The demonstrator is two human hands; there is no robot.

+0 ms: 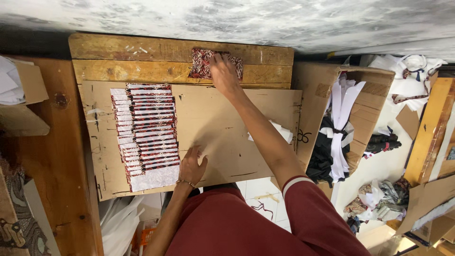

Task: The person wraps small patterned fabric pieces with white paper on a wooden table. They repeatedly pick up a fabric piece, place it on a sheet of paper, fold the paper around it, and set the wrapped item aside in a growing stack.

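Under both sets of fingers lies the table, then the cardboard sheet on it. Just left of the left hand, whose fingers rest flat and released, runs the overlapped row of patterned pieces. The right hand presses spread fingers on a red patterned piece at the far edge (I judge a flat, even press keeps it square). Its fingertips are hard to see, and the arm covers some white paper.

Even soft daylight, sharp focus, slight bending at edges.
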